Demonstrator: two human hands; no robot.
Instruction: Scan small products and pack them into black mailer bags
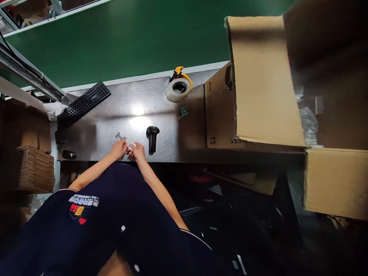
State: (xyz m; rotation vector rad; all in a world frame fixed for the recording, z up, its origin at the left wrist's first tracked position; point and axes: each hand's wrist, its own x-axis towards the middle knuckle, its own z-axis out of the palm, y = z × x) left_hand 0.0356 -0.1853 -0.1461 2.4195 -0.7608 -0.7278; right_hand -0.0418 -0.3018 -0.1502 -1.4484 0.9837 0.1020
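My left hand (119,148) and my right hand (138,151) meet at the near edge of a steel table (120,111). Both pinch a small clear packet (122,138) with print on it, which lies low over the tabletop. The fingers of each hand are closed on it. A black handheld scanner (152,138) lies just right of my right hand.
A black keyboard (84,102) sits at the far left, a black mouse (69,154) at the near left edge. A tape dispenser (179,87) stands at the back. Open cardboard boxes (264,76) fill the right. Flat cartons (36,168) are stacked left. A green conveyor belt (129,38) runs behind.
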